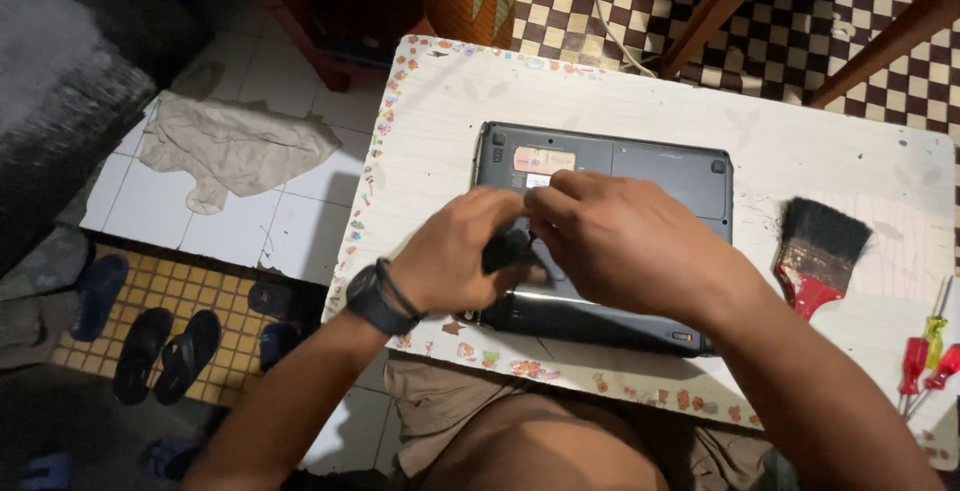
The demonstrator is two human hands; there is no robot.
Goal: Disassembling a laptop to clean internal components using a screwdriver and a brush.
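Left grip: fingers curled around a small dark part, details too shadowed to tell. Right grip: fingers bent down, tips meeting the left hand at that same part; can't tell if it actually pinches anything. Both sit over the laptop, which lies bottom-up, mid table. Right of the laptop: paintbrush, red handle, black bristles, just beside it. Further right, near table edge: screwdrivers, red and yellow handles. Left of the table, on the floor: crumpled cloth.
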